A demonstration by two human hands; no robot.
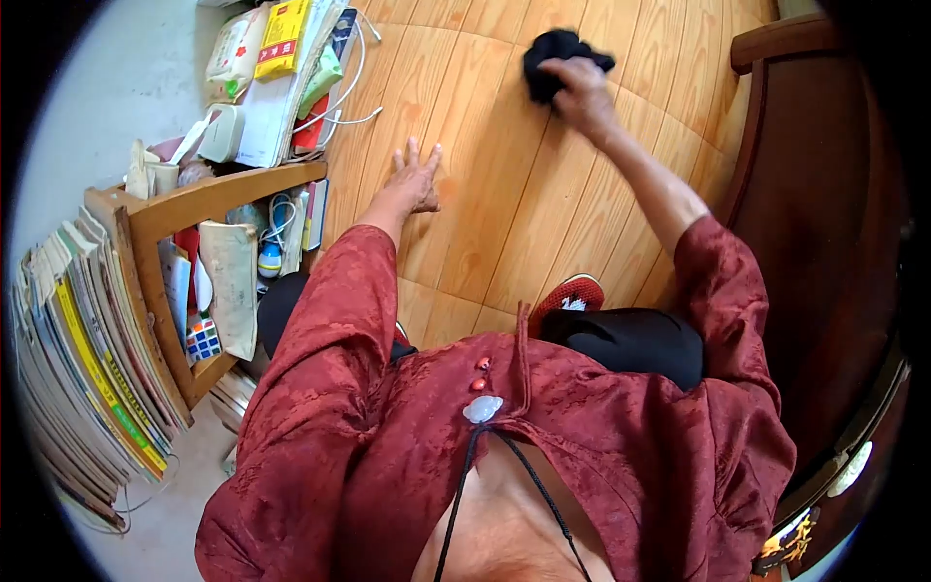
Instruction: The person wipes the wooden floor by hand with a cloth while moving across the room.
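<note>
My right hand grips a bunched black cloth against the wood-patterned floor, at the top right of the head view. The fingers are partly buried in the cloth, and its outline is slightly blurred. Farther left, my left hand rests on the floor with its fingers spread, holding nothing. Between the two hands lies a stretch of floor with faint seams. Both arms reach forward out of dark red sleeves, and one red patterned shoe shows beside my knee.
To the left stands a wooden shelf with books, a puzzle cube and a light bulb. Packets and papers are piled on top, and a white cable hangs over the floor. Dark wooden furniture borders the right side.
</note>
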